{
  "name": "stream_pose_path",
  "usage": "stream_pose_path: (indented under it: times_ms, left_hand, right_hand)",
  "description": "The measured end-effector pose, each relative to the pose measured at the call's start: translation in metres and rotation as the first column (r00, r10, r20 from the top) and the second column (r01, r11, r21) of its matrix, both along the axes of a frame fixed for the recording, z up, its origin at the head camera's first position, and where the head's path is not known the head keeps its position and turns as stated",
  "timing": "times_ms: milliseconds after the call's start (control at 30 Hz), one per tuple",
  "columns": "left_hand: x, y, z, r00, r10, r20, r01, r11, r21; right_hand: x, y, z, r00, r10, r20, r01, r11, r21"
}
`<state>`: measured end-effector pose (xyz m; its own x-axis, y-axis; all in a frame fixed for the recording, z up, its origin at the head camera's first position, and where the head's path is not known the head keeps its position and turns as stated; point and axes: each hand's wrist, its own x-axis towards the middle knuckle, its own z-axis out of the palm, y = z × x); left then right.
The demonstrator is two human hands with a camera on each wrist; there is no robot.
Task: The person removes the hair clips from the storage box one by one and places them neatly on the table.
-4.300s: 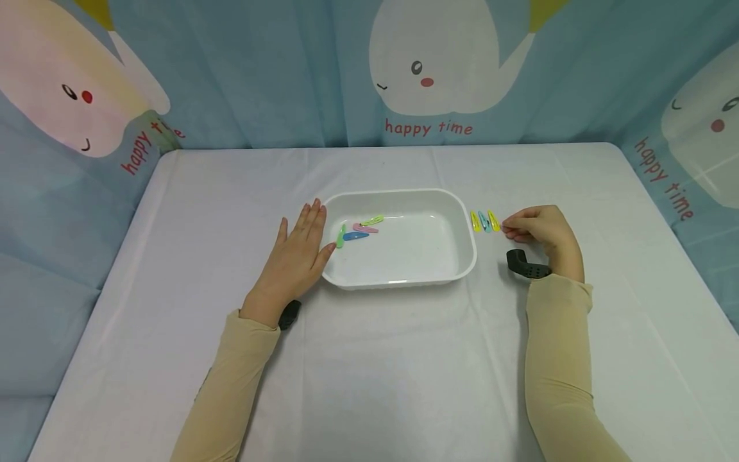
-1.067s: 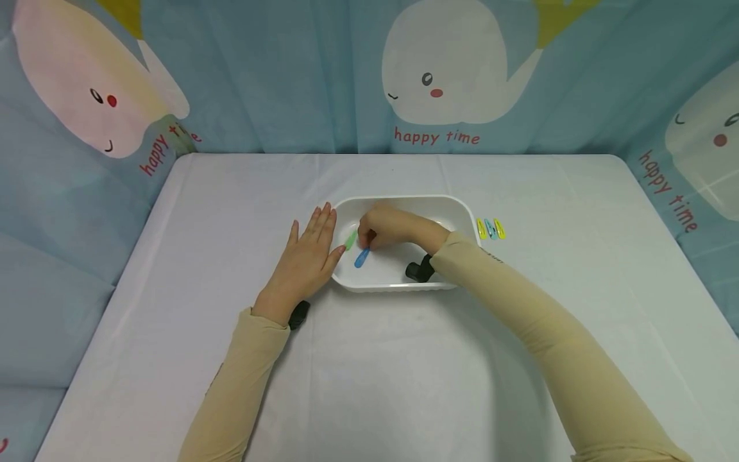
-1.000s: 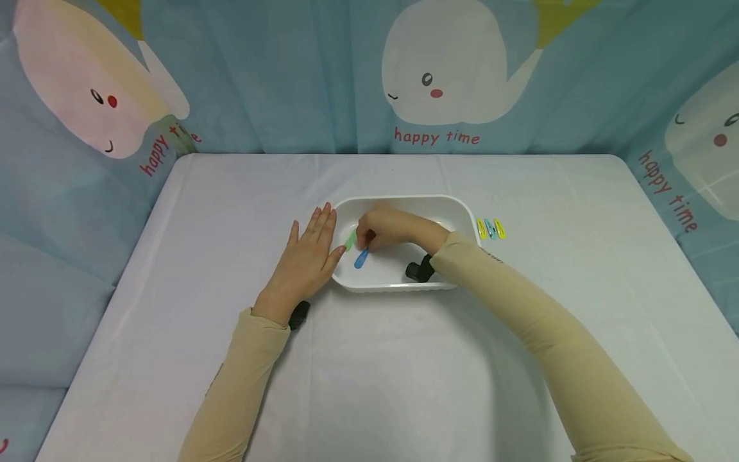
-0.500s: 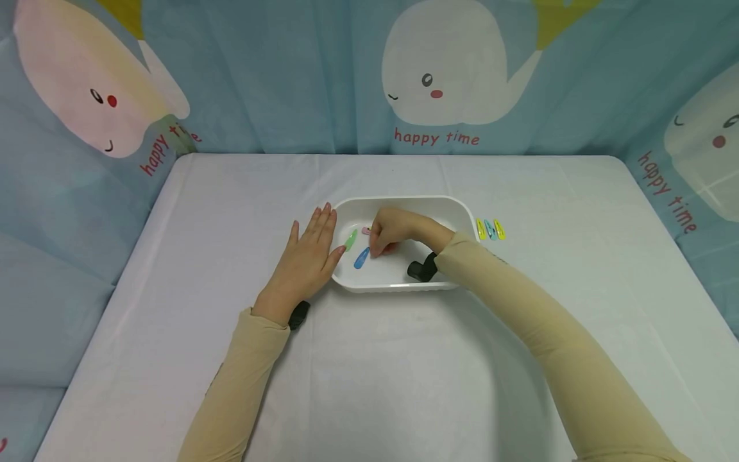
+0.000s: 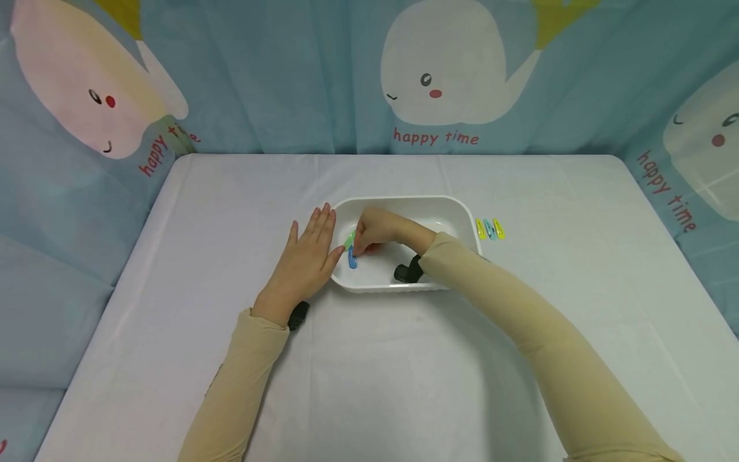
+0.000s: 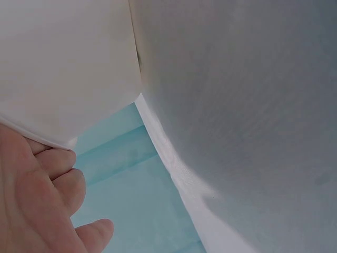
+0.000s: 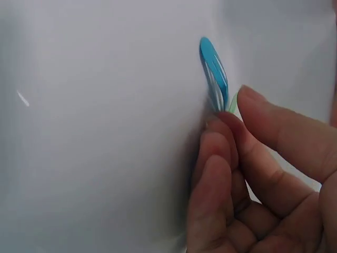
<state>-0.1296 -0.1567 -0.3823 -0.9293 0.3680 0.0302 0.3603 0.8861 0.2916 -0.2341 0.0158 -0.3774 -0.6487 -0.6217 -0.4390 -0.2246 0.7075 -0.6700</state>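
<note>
A white tray (image 5: pixel 404 287) stands mid-table in the head view. My left hand (image 5: pixel 300 266) lies with straight fingers against its left rim; the left wrist view shows fingertips (image 6: pixel 68 184) beside the tray's edge. Inside the tray, my right hand (image 5: pixel 376 230) pinches one end of a blue snap hair clip (image 5: pixel 352 258). Up close in the right wrist view, this blue clip (image 7: pixel 215 68) is tilted on its side, its lower end at the fingertips (image 7: pixel 231 124). A green hair clip (image 5: pixel 349 240) lies just beyond, partly covered by the right hand.
Right of the tray, two yellow hair clips (image 5: pixel 481 229) and a light blue one (image 5: pixel 490 229) lie in a row on the white tablecloth (image 5: pixel 375 385). A blue curtain (image 5: pixel 277 77) hangs behind the table.
My right hand has gone from the row of clips into the tray. Over the last half second it has shifted left onto the blue clip, turning it; the pink clip is now hidden.
</note>
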Motion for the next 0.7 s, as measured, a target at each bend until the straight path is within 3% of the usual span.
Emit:
stream_pose_path:
  times_ms: [467, 700]
  left_hand:
    - [-0.001, 0.000, 0.001, 1.000, -0.005, 0.008, 0.005, 1.000, -0.007]
    - [0.000, 0.001, 0.001, 1.000, -0.006, 0.007, 0.006, 1.000, -0.006]
  right_hand:
    - [0.008, -0.023, 0.004, 0.995, 0.045, -0.087, -0.039, 0.997, 0.074]
    - [0.008, -0.023, 0.003, 0.999, -0.012, -0.031, 0.013, 0.999, 0.030]
